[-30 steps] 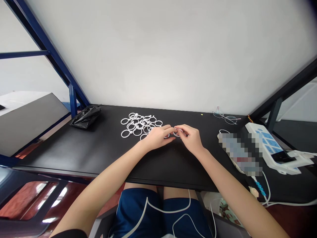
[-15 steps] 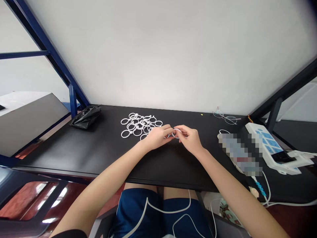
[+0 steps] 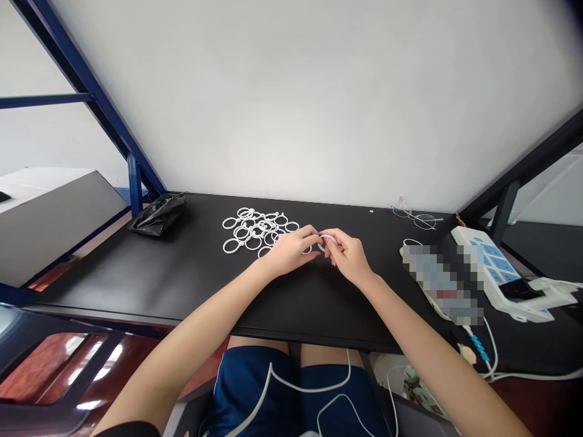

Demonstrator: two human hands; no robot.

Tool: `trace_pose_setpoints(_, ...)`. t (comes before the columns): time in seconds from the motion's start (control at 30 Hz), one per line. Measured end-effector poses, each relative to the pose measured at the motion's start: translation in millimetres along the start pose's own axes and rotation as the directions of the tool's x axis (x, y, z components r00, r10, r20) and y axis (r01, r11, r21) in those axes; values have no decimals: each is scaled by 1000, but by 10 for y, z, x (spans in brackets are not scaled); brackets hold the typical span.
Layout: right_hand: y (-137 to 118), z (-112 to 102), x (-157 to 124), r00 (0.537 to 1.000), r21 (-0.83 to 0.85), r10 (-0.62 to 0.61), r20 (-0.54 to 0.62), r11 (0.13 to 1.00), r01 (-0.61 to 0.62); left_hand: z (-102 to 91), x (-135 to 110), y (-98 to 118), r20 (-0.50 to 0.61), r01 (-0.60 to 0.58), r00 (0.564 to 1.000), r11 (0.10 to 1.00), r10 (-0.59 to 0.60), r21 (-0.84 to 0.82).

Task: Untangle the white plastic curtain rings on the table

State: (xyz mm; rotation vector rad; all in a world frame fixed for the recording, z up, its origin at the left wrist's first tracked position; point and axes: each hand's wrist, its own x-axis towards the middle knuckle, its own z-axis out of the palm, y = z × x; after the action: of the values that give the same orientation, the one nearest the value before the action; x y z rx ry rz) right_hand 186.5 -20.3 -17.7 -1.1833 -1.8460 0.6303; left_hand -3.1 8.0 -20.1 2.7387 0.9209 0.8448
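Both hands meet over the middle of the black table, around a thin white plastic ring (image 3: 327,237). My right hand (image 3: 351,254) pinches this ring between thumb and fingers. My left hand (image 3: 294,249) is curled with its fingertips at the ring's left edge; part of another white ring (image 3: 308,249) shows between its thumb and fingers. Whether the two rings are joined is hidden by the fingers. Just left of my left hand lies a loose pile of white rings (image 3: 253,241), several overlapping, some with a small knob on the rim.
A crumpled black plastic bag (image 3: 159,215) lies at the table's left end. Toward the right are eyeglasses (image 3: 424,221), a blurred-out phone (image 3: 439,285) on a cable, and a white power strip (image 3: 498,267). White cables (image 3: 310,388) hang across my lap.
My left thumb has dropped slightly away from its fingers. The ring in my right hand has tilted a little, and the right fingers have shifted around it. The pile is unchanged.
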Motion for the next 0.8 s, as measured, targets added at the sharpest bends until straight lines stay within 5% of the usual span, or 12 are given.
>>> trace_pose_setpoints(0.33, 20, 28, 12, 999, 223, 45, 15, 974, -48, 33, 24, -32, -141, -91, 985, 993, 101, 74)
trace_pose_setpoints(0.63, -54, 10, 47, 980, 368, 98, -174, 929, -28, -8, 22, -3, -149, -48, 987, 997, 56, 56)
trace_pose_setpoints(0.8, -39, 14, 56, 965, 410, 110, -239, 912, -3, 3, 27, 11, -258, -13, 966, 997, 33, 80)
